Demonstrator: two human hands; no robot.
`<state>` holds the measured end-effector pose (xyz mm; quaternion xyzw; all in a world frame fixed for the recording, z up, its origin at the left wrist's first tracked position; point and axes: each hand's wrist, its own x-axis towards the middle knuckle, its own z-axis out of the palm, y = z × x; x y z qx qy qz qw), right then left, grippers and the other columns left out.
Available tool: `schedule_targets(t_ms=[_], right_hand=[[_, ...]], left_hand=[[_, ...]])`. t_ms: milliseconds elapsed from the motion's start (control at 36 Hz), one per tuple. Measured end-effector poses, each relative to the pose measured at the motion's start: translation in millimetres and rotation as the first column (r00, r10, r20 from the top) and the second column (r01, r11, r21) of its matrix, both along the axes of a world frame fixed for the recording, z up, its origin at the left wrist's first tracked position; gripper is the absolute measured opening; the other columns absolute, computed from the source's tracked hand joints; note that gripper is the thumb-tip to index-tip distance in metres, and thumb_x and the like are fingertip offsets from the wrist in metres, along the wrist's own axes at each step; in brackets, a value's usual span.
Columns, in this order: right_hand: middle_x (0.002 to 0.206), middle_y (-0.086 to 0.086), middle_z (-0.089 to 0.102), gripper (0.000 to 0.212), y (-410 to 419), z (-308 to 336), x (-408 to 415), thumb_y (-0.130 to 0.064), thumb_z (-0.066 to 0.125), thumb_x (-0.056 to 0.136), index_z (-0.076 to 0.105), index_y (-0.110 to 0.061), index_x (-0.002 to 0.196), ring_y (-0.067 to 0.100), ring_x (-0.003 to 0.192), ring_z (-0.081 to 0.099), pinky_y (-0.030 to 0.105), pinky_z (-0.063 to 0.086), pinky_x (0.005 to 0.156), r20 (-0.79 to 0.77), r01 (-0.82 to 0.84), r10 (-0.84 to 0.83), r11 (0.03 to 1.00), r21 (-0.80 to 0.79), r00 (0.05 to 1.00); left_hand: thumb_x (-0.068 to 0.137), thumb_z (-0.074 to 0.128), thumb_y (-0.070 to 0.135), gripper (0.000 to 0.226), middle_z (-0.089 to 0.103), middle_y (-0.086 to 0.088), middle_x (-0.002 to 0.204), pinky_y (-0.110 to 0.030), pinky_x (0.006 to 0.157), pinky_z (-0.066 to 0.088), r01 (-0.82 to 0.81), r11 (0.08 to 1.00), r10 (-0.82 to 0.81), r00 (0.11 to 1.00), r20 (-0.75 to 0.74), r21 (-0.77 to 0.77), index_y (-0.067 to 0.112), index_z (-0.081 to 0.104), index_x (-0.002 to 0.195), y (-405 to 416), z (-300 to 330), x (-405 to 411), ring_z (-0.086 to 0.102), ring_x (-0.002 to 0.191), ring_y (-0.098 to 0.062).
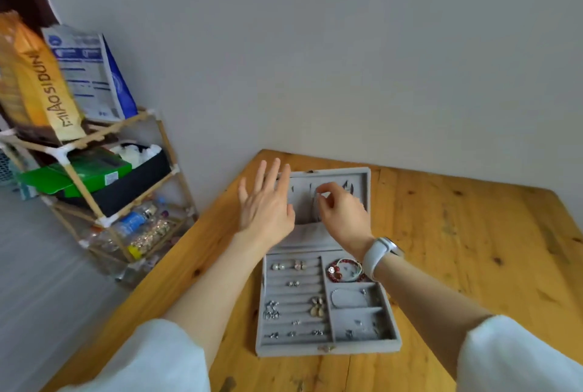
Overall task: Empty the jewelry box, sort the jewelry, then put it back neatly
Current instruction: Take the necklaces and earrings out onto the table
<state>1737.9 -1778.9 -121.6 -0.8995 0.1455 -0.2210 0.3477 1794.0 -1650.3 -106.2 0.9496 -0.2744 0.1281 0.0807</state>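
Observation:
A grey velvet jewelry box (pixel 328 349) lies open on the wooden table (pixel 457 249), its lid (pixel 362 180) flat at the far side. The tray holds several earrings (pixel 288 265) in ring rolls, a red bead bracelet (pixel 339 271), a thin chain (pixel 348 298) and small pieces (pixel 358 323). My left hand (pixel 266 205) hovers flat with spread fingers over the lid's left edge. Over the lid's hooks, my right hand (pixel 342 207) has thumb and fingertips pinched together; whether it pinches something is hidden. A white watch (pixel 380 252) is on that wrist.
A wooden rack (pixel 104 202) stands left of the table with bags, a green box and plastic bottles. A plain wall runs close behind the table's far edge. The table's left edge runs diagonally beside my left forearm.

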Motion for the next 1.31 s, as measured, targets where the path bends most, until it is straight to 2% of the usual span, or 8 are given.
schedule_targets(t_ms=[194,333,639,833,944,1056,1194,1306], right_hand=[[0.099,0.009,0.067,0.024,8.6,-8.3,26.4,-0.028,0.042,0.093,0.054,-0.013,0.107,0.032,0.095,0.060,0.037,0.047,0.075,-0.051,0.214,-0.213,0.977,0.020,0.976],[0.095,0.010,0.068,0.023,16.5,-16.3,29.7,-0.025,0.038,0.095,0.053,-0.012,0.107,0.033,0.089,0.062,0.031,0.035,0.063,-0.041,0.286,-0.293,0.950,-0.125,0.955],[0.088,0.010,0.068,0.020,17.6,-16.4,29.9,-0.024,0.041,0.093,0.054,-0.011,0.100,0.034,0.083,0.062,0.034,0.041,0.065,0.026,0.346,-0.346,0.938,0.016,0.938],[0.059,-0.008,0.052,0.008,13.3,15.2,28.7,-0.021,0.048,0.089,0.052,-0.015,0.084,0.016,0.057,0.049,0.032,0.037,0.055,0.243,0.064,-0.076,0.996,0.056,0.967],[0.069,0.001,0.058,0.009,11.1,43.7,21.9,-0.012,0.052,0.085,0.053,-0.014,0.076,0.017,0.066,0.054,0.039,0.048,0.067,0.320,-0.122,0.095,0.990,0.066,0.943],[0.074,0.002,0.059,0.018,11.8,73.6,4.7,-0.007,0.052,0.087,0.050,-0.019,0.072,0.015,0.072,0.057,0.025,0.047,0.071,0.344,-0.241,0.164,0.951,0.194,0.925],[0.065,0.003,0.057,0.020,16.5,95.7,-30.7,-0.005,0.049,0.089,0.049,-0.016,0.073,0.011,0.061,0.053,0.021,0.046,0.062,0.357,-0.349,0.245,0.899,0.265,0.902],[0.060,-0.001,0.053,0.020,24.3,91.0,-72.0,-0.002,0.049,0.089,0.049,-0.015,0.074,0.005,0.054,0.049,0.016,0.042,0.057,0.335,-0.397,0.297,0.872,0.287,0.894]], left_hand=[[0.083,0.051,0.021,0.070,0.018,0.004,0.153,-0.044,0.111,0.015,0.024,0.995,-0.018,0.998,0.063,-0.095,0.018,0.018,0.146,1.9,-20.1,8.0,0.009,0.142,-0.015],[0.071,0.061,0.012,0.068,0.041,-0.006,0.143,-0.045,0.106,0.028,0.086,0.968,-0.055,0.990,0.133,-0.235,0.009,0.040,0.136,0.4,-27.5,9.4,0.030,0.136,-0.024],[0.079,0.053,0.015,0.070,0.023,0.002,0.152,-0.040,0.108,0.022,0.082,0.968,-0.069,0.996,0.062,-0.236,0.015,0.025,0.143,2.8,-23.3,4.8,0.011,0.142,-0.017],[0.080,0.051,0.016,0.073,0.013,0.005,0.154,-0.040,0.108,0.022,0.080,0.970,-0.083,0.996,-0.006,-0.228,0.018,0.018,0.145,5.8,-16.5,2.1,0.001,0.143,-0.013],[0.084,0.052,0.020,0.071,0.010,0.004,0.154,-0.042,0.107,0.023,0.093,0.970,-0.114,0.990,-0.081,-0.226,0.017,0.016,0.145,8.1,-8.1,0.4,-0.003,0.142,-0.012],[0.086,0.053,0.018,0.065,0.017,0.000,0.153,-0.041,0.111,0.017,0.110,0.953,-0.145,0.984,-0.106,-0.281,0.014,0.023,0.144,8.8,-1.5,-1.1,0.002,0.143,-0.017],[0.086,0.052,0.000,0.045,0.045,-0.001,0.138,-0.023,0.109,0.022,0.028,0.654,-0.264,0.945,-0.194,-0.756,0.012,0.048,0.130,12.5,11.6,-26.7,0.031,0.134,-0.013],[0.089,0.045,-0.006,0.035,0.065,0.001,0.112,-0.021,0.091,0.045,-0.234,0.308,-0.567,0.733,-0.376,-0.922,0.016,0.059,0.112,27.1,23.9,-79.7,0.060,0.105,-0.009]])
